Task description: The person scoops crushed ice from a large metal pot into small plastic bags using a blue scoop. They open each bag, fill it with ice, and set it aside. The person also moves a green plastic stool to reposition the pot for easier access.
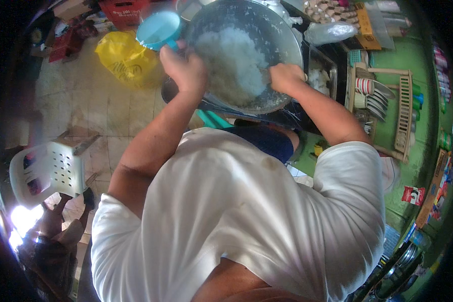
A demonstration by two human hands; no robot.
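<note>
A large round metal pot (245,104) stands before me, its inner wall flecked with white bits. Inside lies a heap of white, grainy food (230,56) that looks like cooked rice. By its handle, my left hand (187,70) grips a light blue plastic dipper (159,29) at the pot's left rim; white bits cling to the dipper's edge. My right hand (287,78) is closed around a utensil (265,75) at the right side of the heap. Most of that utensil is hidden by the fingers and food, so its kind is unclear.
A yellow plastic bag (126,60) is left of the pot. To the right are a metal tray (330,79), a dish rack (404,113) with plates and cups, and egg trays (328,15). A white plastic chair (62,170) and another person's legs (66,230) are at left.
</note>
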